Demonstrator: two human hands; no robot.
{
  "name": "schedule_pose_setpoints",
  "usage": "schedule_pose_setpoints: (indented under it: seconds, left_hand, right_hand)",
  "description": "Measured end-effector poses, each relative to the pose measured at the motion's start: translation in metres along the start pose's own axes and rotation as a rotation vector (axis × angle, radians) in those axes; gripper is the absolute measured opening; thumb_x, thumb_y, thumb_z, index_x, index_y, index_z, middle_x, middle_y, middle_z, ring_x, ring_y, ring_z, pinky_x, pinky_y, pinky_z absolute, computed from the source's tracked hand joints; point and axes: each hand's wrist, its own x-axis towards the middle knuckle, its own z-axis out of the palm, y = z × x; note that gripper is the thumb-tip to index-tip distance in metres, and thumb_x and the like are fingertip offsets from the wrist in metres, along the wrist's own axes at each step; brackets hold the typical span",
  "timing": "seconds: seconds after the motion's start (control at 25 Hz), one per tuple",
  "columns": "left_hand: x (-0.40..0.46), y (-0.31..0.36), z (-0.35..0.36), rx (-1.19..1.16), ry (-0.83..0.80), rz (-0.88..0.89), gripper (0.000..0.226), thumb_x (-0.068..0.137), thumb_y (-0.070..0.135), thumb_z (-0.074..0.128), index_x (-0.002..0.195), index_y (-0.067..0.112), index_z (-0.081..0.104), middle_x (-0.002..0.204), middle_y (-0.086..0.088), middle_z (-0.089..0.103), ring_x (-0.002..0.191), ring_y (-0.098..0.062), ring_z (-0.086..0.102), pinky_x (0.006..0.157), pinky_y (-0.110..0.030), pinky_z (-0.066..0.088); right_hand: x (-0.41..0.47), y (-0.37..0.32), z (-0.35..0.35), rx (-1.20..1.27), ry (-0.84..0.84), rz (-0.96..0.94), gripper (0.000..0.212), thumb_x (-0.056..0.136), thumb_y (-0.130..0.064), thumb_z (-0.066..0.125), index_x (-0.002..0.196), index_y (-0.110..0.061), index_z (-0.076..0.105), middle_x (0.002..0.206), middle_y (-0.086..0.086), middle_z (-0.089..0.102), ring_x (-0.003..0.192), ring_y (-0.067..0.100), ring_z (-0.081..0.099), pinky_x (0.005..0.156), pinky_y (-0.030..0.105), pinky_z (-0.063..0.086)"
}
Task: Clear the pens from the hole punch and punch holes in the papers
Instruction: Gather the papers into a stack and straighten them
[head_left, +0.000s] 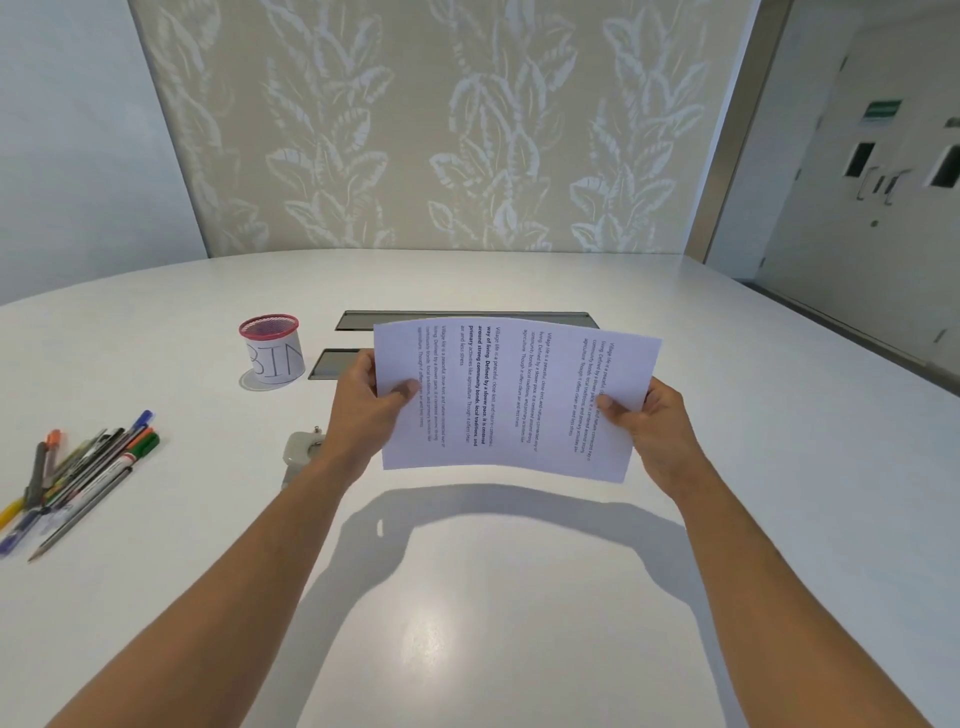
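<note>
Printed white papers (511, 395) hang in the air above the middle of the white table (467, 597), turned sideways and slightly bowed. My left hand (363, 405) grips their left edge and my right hand (649, 421) grips their right edge. A pale grey hole punch (300, 453) lies on the table just left of my left wrist, which hides part of it. Several pens, markers and a pencil (78, 473) lie in a loose heap at the table's left edge, well apart from the punch.
A small white cup with a red mesh rim, marked "BIN" (272, 349), stands at the back left. Two dark cable slots (462, 318) are set into the table behind the papers. A patterned wall panel rises behind the table; doors show at the far right.
</note>
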Motion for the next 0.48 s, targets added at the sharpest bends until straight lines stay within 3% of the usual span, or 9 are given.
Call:
schedule_pose_setpoints:
  seconds: [0.24,0.48]
  left_hand:
    - [-0.003,-0.007,0.010,0.041,0.063,0.060,0.030,0.093,0.009,0.062,0.116,0.024,0.050,0.112,0.003,0.063,0.097,-0.019,0.065,0.070,-0.030,0.057]
    - [-0.015,-0.036,0.010,0.114,0.060,0.032,0.030,0.091,0.006,0.060,0.118,0.018,0.053,0.113,-0.004,0.063,0.104,-0.024,0.063,0.081,-0.042,0.057]
  right_hand:
    - [0.000,0.004,0.013,-0.058,0.102,-0.026,0.025,0.089,-0.004,0.067,0.113,-0.004,0.065,0.110,0.008,0.072,0.089,0.024,0.071,0.074,0.034,0.057]
    - [-0.016,0.027,0.021,-0.147,0.130,0.059,0.020,0.088,-0.003,0.068,0.106,-0.012,0.065,0.100,0.000,0.071,0.090,0.020,0.070,0.081,0.037,0.057]
